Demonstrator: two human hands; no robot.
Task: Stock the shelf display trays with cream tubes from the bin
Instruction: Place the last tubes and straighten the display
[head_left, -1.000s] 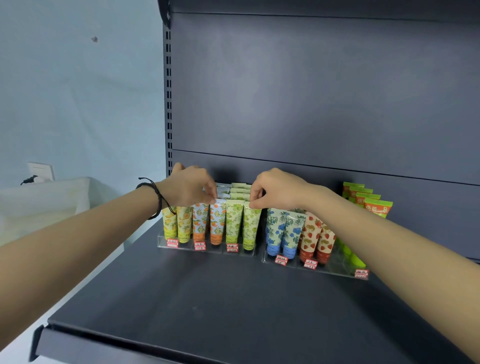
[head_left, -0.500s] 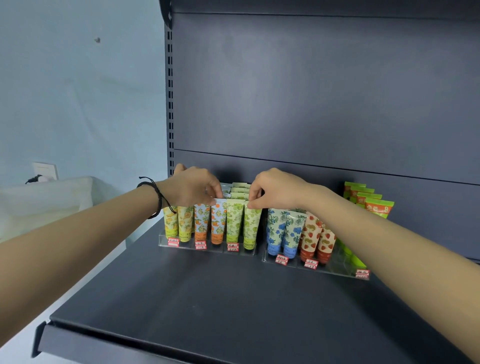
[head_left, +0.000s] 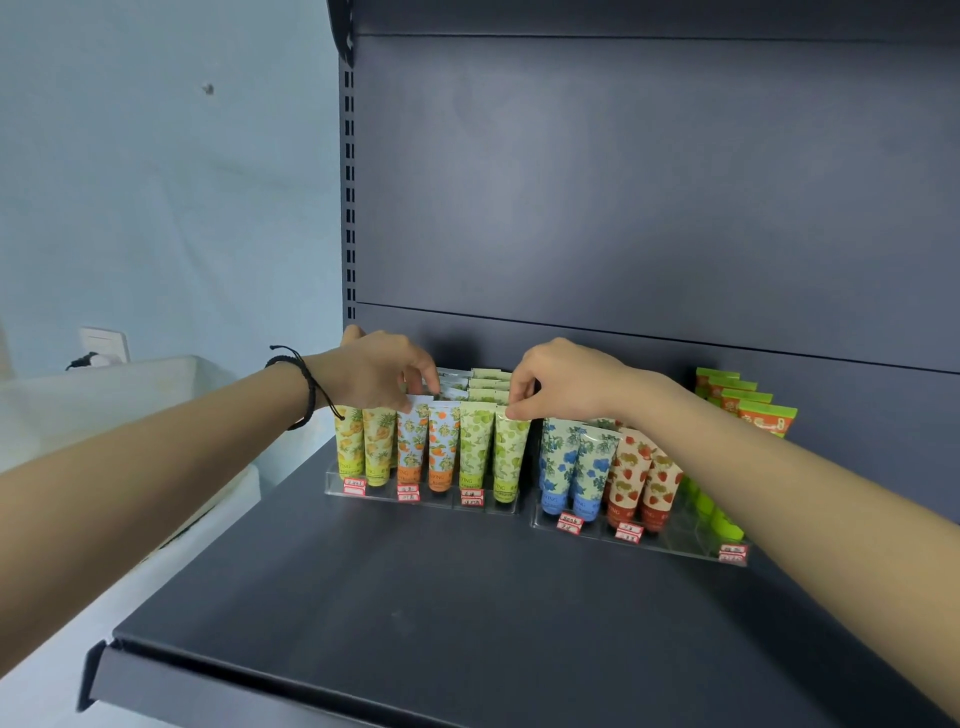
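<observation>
Pinching crimped top of orange-print tube (head_left: 413, 441) with left grip (head_left: 374, 371); pinching green-print tube (head_left: 511, 452) with right grip (head_left: 566, 382). Standing upright, caps down, in left tray (head_left: 439, 501), directly below fingertips. Probably calls for straight-down seating along the vertical axis.

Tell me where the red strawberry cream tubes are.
Head view, right of centre: red strawberry cream tubes stand in the right clear tray, between blue floral tubes and green tubes.

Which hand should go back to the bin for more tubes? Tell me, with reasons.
Left. The left hand, pinching an orange-print tube, is nearer the white bin at left; the right hand pinches a green tube farther away.
</observation>
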